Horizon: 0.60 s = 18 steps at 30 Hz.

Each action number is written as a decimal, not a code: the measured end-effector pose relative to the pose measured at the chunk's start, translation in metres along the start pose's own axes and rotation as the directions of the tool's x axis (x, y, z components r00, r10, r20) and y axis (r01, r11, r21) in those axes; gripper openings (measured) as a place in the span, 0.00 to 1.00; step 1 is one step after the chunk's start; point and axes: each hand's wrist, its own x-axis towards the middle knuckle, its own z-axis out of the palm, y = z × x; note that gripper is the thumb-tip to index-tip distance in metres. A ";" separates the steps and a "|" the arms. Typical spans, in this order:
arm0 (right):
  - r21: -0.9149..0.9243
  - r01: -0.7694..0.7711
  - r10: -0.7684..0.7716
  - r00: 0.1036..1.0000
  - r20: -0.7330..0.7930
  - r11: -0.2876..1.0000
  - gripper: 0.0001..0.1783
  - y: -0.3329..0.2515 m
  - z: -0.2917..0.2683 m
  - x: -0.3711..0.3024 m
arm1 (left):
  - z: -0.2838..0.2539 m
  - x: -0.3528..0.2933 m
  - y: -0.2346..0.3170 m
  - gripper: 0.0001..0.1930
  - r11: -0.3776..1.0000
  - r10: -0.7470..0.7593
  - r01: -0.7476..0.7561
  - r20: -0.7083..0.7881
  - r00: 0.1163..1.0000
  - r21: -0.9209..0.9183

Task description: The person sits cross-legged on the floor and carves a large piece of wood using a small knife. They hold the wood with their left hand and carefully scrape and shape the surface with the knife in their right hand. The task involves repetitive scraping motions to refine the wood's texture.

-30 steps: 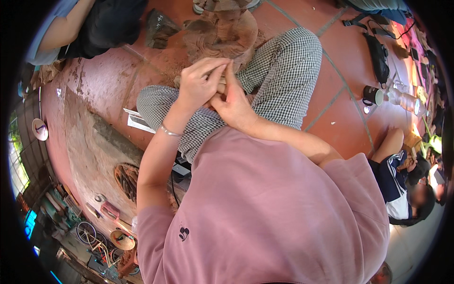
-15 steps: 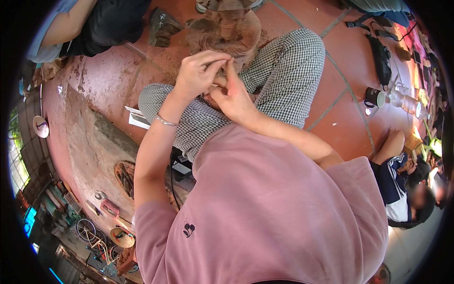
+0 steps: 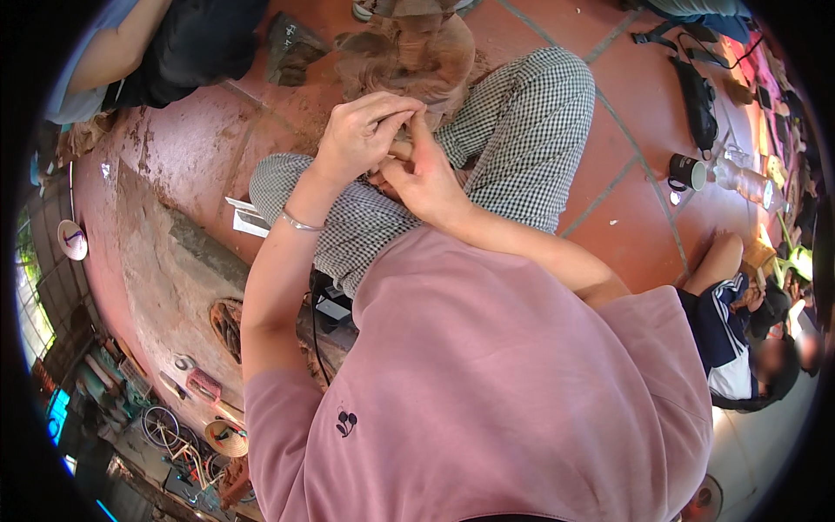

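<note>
My left hand (image 3: 358, 137), with a thin silver bracelet on the wrist, and my right hand (image 3: 424, 178) meet above my knees in checked trousers (image 3: 522, 113). The fingers of both hands pinch together around a small tan lump (image 3: 397, 153), which they mostly hide. Just beyond the hands stands a brown clay form on a round turntable (image 3: 409, 52). My pink shirt fills the lower part of the view.
A black cup (image 3: 687, 171) and a clear plastic bottle (image 3: 741, 180) stand on the red tiled floor at right, beyond a black strap (image 3: 696, 96). One person sits at lower right (image 3: 726, 326), another at top left (image 3: 148, 43). White papers (image 3: 248, 217) lie left of my leg.
Both hands have stayed pressed together and shifted slightly up toward the clay form, the fingers working on the small lump.
</note>
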 end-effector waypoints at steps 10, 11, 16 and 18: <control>0.089 0.052 -0.057 0.997 0.048 0.995 0.43 0.001 0.004 -0.008 | -0.007 0.000 0.017 0.08 0.948 0.179 -0.166 -0.023 0.984 0.273; 0.103 0.045 -0.048 0.998 0.029 0.994 0.42 0.001 -0.002 -0.010 | 0.000 -0.001 0.019 0.07 0.939 0.208 -0.201 0.008 0.978 0.278; 0.148 0.003 -0.006 1.000 0.018 0.989 0.41 0.016 -0.025 -0.015 | 0.033 -0.004 0.010 0.08 0.972 0.110 -0.114 0.031 0.993 0.206; 0.180 0.005 -0.012 0.999 0.036 0.984 0.41 0.018 -0.027 -0.015 | 0.035 -0.008 0.010 0.08 0.960 0.130 -0.129 0.010 0.991 0.249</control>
